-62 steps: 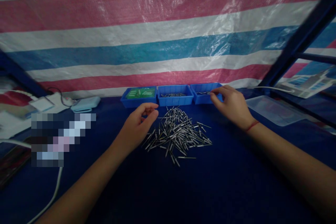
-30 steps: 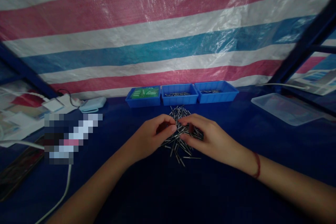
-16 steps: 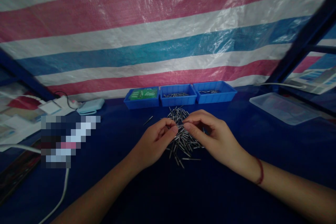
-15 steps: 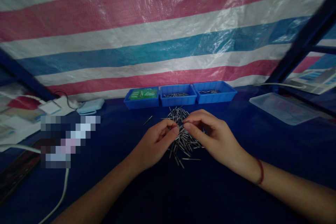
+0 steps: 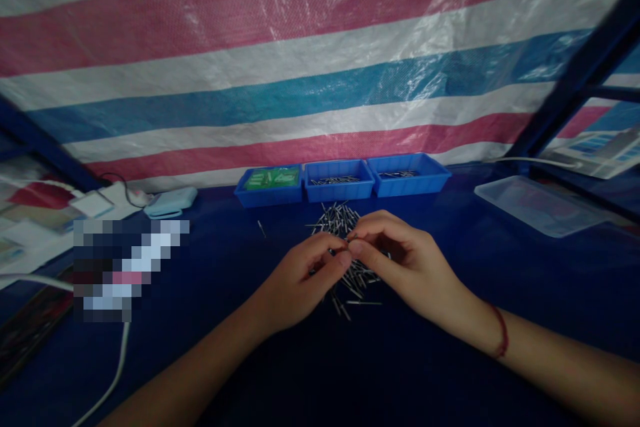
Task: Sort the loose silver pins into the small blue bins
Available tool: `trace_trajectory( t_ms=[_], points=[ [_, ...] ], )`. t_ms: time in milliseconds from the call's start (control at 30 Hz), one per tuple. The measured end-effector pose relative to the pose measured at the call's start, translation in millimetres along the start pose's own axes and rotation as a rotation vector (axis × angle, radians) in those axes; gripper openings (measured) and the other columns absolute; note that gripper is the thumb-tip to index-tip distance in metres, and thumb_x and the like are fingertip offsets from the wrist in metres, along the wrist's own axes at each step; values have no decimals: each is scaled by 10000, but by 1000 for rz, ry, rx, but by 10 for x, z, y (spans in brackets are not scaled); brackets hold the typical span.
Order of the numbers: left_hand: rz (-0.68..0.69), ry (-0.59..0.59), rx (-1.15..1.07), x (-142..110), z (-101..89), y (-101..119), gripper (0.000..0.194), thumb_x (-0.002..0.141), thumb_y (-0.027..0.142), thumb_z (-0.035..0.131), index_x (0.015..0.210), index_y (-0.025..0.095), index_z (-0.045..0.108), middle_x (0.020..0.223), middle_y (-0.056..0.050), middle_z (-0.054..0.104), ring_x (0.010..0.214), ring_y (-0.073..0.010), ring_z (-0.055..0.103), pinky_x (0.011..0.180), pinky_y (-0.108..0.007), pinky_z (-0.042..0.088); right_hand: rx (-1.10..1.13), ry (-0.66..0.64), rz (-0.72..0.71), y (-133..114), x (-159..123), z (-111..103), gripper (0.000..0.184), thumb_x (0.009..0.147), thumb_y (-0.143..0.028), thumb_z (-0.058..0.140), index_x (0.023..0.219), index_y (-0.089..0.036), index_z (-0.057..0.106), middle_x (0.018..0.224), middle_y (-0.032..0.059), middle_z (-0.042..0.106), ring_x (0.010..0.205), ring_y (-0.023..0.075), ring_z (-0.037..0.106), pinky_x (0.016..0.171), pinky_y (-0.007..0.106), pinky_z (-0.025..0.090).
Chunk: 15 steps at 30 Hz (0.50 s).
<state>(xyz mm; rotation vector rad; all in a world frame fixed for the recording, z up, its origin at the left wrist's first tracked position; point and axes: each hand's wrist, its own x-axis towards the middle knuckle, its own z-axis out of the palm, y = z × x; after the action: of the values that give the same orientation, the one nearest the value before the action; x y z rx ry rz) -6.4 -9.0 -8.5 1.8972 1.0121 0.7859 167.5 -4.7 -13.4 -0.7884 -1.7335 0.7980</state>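
Observation:
A heap of thin silvery metal pins [image 5: 367,272] lies on the dark blue table in front of me. Above it, the fingertips of both hands meet. My left hand [image 5: 313,277] is closed in a pinch, thumb against forefinger. My right hand [image 5: 400,250] pinches from the other side, its thumb touching the left fingertips. Whatever is between the fingers is too small and too covered to name. One loose pin [image 5: 262,229] rests apart, left of the heap. Another pin [image 5: 364,303] lies at the heap's near edge.
Behind the heap stand three blue bins: the left bin [image 5: 270,197] holds a green bag, while the middle bin [image 5: 340,191] and right bin [image 5: 415,185] hold metal pins. A clear plastic lid [image 5: 540,207] lies right. A white cable [image 5: 120,363] and light-blue object [image 5: 171,202] are left.
My left hand has shifted slightly right, closing the gap to the right fingertips. A loose pin left of the heap now lies farther left and at a different slant.

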Motion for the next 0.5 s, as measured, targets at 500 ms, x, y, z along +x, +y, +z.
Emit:
trace_trajectory(
  t_ms=[500],
  points=[
    [-75, 3, -52, -8, 26, 11, 223, 886, 360, 443, 863, 162, 545, 633, 50, 400, 541, -88, 381, 495, -223, 291, -35, -8, 0, -23, -12, 3, 62, 823, -228, 587, 814, -178, 622, 794, 25, 565, 696, 128, 553, 573, 271, 439]
  ],
)
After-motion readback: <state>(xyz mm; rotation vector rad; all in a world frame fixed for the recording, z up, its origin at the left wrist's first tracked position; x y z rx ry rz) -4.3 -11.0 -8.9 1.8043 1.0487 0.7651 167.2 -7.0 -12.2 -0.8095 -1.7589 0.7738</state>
